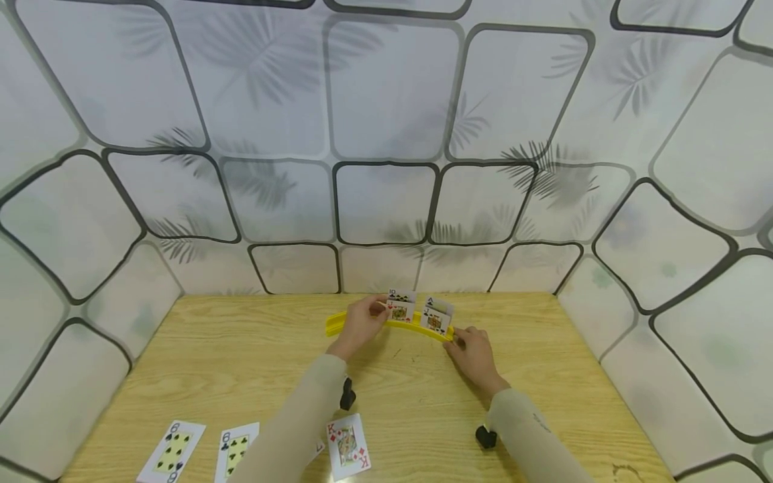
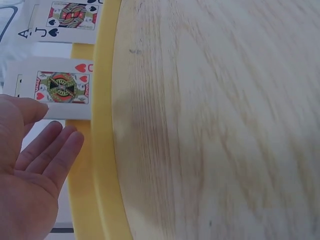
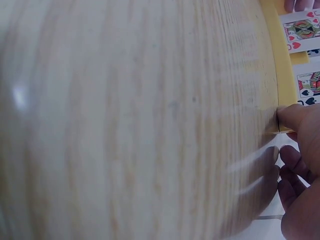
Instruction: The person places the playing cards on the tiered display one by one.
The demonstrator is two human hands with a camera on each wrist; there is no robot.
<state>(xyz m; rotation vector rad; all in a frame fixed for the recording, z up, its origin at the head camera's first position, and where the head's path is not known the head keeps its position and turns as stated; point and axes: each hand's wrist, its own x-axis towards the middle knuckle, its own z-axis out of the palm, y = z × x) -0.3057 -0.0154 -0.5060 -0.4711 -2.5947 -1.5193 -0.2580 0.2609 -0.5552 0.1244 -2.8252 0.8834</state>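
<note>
A curved yellow card holder (image 1: 423, 329) lies toward the back of the table. Upright in it stand a jack of hearts (image 1: 399, 311) with a black ten (image 1: 401, 295) behind it, and a jack of spades (image 1: 435, 321) with an ace (image 1: 439, 305) behind. At the left edge of the jack of hearts, my left hand (image 1: 362, 325) pinches the card, thumb in front; the index finger is mostly hidden behind. My right hand (image 1: 474, 355) grips the holder's right end, and in the right wrist view its thumb (image 3: 290, 116) presses the front edge.
Face up near the table's front lie a six of spades (image 1: 174, 451), a six of clubs (image 1: 237, 451) and a king of diamonds (image 1: 348, 446). My left sleeve partly covers another card. Patterned walls (image 1: 386, 201) bound the wooden table (image 1: 410, 416) at the back and sides.
</note>
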